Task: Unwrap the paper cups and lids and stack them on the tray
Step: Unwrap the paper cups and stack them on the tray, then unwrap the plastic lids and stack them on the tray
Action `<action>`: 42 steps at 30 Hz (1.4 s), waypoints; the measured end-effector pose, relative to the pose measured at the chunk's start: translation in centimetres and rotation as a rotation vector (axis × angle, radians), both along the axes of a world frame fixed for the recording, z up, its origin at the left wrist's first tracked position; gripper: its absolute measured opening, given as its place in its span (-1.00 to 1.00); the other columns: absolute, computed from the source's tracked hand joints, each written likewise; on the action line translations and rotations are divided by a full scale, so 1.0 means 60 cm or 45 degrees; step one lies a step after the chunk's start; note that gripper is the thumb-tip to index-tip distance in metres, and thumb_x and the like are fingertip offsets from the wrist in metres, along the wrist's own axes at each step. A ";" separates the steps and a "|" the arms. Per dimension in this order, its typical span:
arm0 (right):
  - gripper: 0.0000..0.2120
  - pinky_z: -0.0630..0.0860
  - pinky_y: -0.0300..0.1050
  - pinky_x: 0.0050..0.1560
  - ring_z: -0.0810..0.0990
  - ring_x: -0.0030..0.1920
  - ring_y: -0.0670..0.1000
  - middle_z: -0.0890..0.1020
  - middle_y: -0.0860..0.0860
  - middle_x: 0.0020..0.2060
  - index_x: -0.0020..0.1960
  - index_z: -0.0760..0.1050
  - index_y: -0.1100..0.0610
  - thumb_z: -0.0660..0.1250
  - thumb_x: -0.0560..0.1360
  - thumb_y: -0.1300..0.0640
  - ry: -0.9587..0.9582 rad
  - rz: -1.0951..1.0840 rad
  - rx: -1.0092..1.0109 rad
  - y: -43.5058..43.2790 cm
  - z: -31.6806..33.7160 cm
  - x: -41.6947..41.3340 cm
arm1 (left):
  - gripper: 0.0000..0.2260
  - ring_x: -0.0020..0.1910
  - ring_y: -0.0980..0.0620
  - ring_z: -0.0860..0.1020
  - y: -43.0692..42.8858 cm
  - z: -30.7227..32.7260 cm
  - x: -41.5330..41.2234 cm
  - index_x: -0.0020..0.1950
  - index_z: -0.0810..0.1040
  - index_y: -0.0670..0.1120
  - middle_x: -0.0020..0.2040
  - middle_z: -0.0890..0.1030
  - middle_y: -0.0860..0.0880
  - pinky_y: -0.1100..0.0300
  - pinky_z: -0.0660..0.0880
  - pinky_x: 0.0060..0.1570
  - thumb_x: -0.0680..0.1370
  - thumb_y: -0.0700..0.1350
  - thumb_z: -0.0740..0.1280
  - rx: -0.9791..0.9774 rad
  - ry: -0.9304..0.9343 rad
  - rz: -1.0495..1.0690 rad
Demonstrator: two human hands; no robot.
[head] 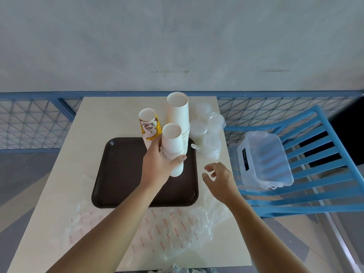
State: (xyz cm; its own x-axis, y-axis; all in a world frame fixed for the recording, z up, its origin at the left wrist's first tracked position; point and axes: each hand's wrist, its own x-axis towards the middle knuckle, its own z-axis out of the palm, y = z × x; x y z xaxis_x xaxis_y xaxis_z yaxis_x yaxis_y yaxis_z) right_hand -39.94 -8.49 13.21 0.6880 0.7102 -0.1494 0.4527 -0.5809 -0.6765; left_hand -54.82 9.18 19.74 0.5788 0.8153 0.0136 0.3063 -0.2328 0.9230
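A dark brown tray [118,174] lies on the pale table. My left hand [157,166] grips a stack of plain white paper cups [173,142] standing upright on the tray's right part. Behind it stand a taller white cup stack [178,113] and a yellow printed cup stack [148,127] at the tray's far edge. My right hand [218,178] hovers just right of the tray, fingers loosely curled, holding nothing. A clear bag of plastic lids [206,131] lies on the table beyond the tray's right corner.
Crumpled clear wrappers with red print [167,227] cover the table's near side. A clear plastic box [264,158] sits on a blue slatted chair [319,174] to the right. A blue mesh railing [39,123] runs behind the table.
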 end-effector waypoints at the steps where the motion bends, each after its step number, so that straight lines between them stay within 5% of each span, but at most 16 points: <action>1: -0.70 0.43 -0.45 -0.07 0.56 0.00 -0.09 0.56 -0.05 0.19 0.30 0.55 0.05 0.42 0.60 0.02 0.023 -0.006 -0.010 -0.003 -0.004 0.007 | -0.27 0.30 0.17 0.54 -0.009 0.001 -0.006 0.45 0.42 0.13 0.32 0.57 0.23 0.24 0.50 0.21 0.36 0.10 0.67 0.017 -0.020 0.051; 5: -0.54 0.55 -0.11 0.19 0.55 0.20 0.04 0.44 0.04 0.33 0.44 0.42 0.05 0.41 0.60 -0.01 0.068 -0.037 -0.099 -0.005 -0.018 0.043 | -0.34 0.26 0.13 0.53 -0.069 -0.008 -0.036 0.37 0.44 0.03 0.26 0.52 0.15 0.25 0.51 0.18 0.37 0.10 0.66 0.066 -0.074 0.345; 7: -0.50 0.52 -0.10 0.19 0.53 0.22 0.09 0.39 0.09 0.38 0.48 0.36 0.05 0.40 0.60 0.00 0.080 -0.069 -0.134 0.001 -0.024 0.063 | -0.47 0.14 0.11 0.56 -0.105 -0.020 -0.049 0.24 0.47 0.03 0.15 0.54 0.10 0.23 0.54 0.09 0.40 0.06 0.65 0.034 -0.048 0.372; 12: -0.42 0.52 0.11 0.34 0.41 0.38 0.23 0.29 0.15 0.44 0.52 0.28 0.02 0.41 0.56 0.07 -0.017 -0.100 -0.159 0.037 -0.044 0.105 | -0.67 -0.07 0.12 0.61 -0.145 -0.050 -0.052 0.12 0.53 0.14 0.00 0.62 0.10 0.26 0.56 -0.06 0.47 0.03 0.59 -0.331 0.170 -0.030; 20: -0.27 0.45 0.22 0.43 0.16 0.58 0.28 0.02 0.09 0.64 0.62 0.13 -0.09 0.41 0.57 -0.12 -0.243 0.065 -0.358 0.113 -0.079 0.166 | -0.73 -0.07 0.21 0.60 -0.143 -0.072 -0.012 0.21 0.53 0.19 0.06 0.59 0.13 0.36 0.55 -0.10 0.55 0.08 0.49 -0.357 0.419 -0.294; 30: -0.34 0.49 0.27 0.38 0.21 0.54 0.26 0.03 0.07 0.61 0.40 0.27 -0.07 0.49 0.46 -0.25 -0.311 0.088 -0.411 0.080 -0.134 0.168 | -0.80 -0.03 0.14 0.62 -0.123 -0.090 0.012 0.15 0.57 0.21 0.06 0.59 0.14 0.23 0.60 0.03 0.56 0.10 0.47 -0.380 0.484 -0.321; 35: -0.16 0.41 0.32 0.44 0.13 0.59 0.24 -0.04 0.04 0.65 0.49 0.14 -0.09 0.57 0.41 -0.19 -0.313 0.131 -0.269 0.095 -0.133 0.177 | -0.80 0.02 0.13 0.63 -0.120 -0.092 0.033 0.17 0.57 0.16 0.08 0.59 0.14 0.24 0.59 0.08 0.57 0.09 0.46 -0.395 0.522 -0.328; 38: -0.08 0.46 0.36 0.37 0.26 0.50 0.27 0.04 0.06 0.60 0.57 0.04 -0.20 0.55 0.43 -0.16 -0.334 0.254 -0.341 0.107 -0.132 0.183 | -0.80 0.02 0.13 0.62 -0.120 -0.090 0.049 0.17 0.58 0.14 0.09 0.60 0.13 0.26 0.55 0.08 0.57 0.07 0.46 -0.417 0.534 -0.314; 42: -0.26 0.55 0.27 0.27 0.37 0.32 0.25 0.20 0.10 0.41 0.48 0.16 -0.22 0.52 0.45 -0.16 -0.382 0.283 -0.480 0.103 -0.142 0.189 | -0.77 0.04 0.14 0.63 -0.117 -0.096 0.066 0.19 0.58 0.11 0.09 0.60 0.13 0.26 0.54 0.10 0.57 0.08 0.46 -0.417 0.552 -0.323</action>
